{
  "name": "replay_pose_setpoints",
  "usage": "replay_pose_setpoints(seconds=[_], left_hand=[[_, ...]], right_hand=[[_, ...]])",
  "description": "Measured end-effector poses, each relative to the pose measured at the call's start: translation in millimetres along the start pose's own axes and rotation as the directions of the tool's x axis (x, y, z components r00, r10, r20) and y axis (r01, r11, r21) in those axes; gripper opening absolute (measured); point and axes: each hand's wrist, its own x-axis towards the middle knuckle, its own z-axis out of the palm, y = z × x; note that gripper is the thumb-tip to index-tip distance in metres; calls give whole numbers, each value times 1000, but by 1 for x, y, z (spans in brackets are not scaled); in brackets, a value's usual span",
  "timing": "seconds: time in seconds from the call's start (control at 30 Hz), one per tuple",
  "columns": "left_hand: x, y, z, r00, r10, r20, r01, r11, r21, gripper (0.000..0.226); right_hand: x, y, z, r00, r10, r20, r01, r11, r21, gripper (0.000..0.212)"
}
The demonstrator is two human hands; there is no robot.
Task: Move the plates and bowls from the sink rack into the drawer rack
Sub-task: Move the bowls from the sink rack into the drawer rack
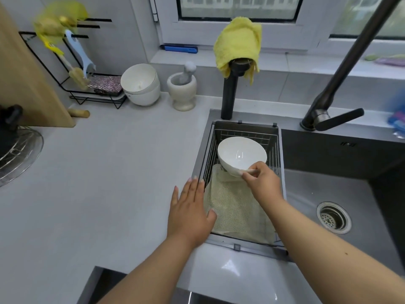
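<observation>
White porcelain, the bowl (240, 155) is pinched at its near rim by the right hand (262, 183), tilted over the sink rack (276, 150), apparently for lifting out; the left hand (190, 212) is spread flat on the bench (109, 172) beside it, probably for balance.

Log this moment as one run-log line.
right hand: pinches white bowl rim | bowl: tilted, in sink rack over mesh cloth | left hand: open, flat at rack's left edge
</observation>
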Motion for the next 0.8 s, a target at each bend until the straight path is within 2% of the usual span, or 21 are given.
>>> replay_pose_setpoints(seconds=[0.13, 0.23, 0.3, 0.37, 0.4, 0.5, 0.6, 0.67, 0.8], left_hand=[[-3, 1, -3, 1000, -8, -27, 6, 995, -98, 74], [-3, 0, -9, 993, -69, -90, 33, 935, -353, 66], [-4, 1, -19, 986, -167, -1, 133, 790, -599, 55], [-10, 6, -29, 961, -254, 107, 231, 527, -818, 44], [-15, 10, -34, 945, -306, 115, 243, 421, -874, 42], [-41, 27, -54, 899, -420, 126, 223, 191, -956, 42], [-72, 46, -70, 907, -289, 305, 281, -123, -952, 46], [-92, 55, -75, 907, -196, 373, 332, -214, -919, 45], [-134, 67, -77, 901, -265, 343, 296, -202, -934, 40]], right_hand=[[-36, -9, -20, 999, -46, -4, 46, 998, 49, 25], [-63, -15, -34, 997, -80, -1, 79, 993, 90, 29], [-80, -15, -42, 994, -110, 6, 109, 988, 108, 32], [-97, -13, -49, 990, -139, 27, 135, 984, 118, 34], [-105, -13, -53, 986, -163, 36, 157, 980, 119, 35], [-127, -10, -63, 968, -247, 49, 242, 966, 92, 38], [-151, -9, -71, 940, -335, 67, 332, 942, 55, 38], [-167, -8, -75, 916, -393, 80, 391, 919, 39, 36], [-199, -3, -87, 882, -449, 147, 425, 890, 167, 22]])
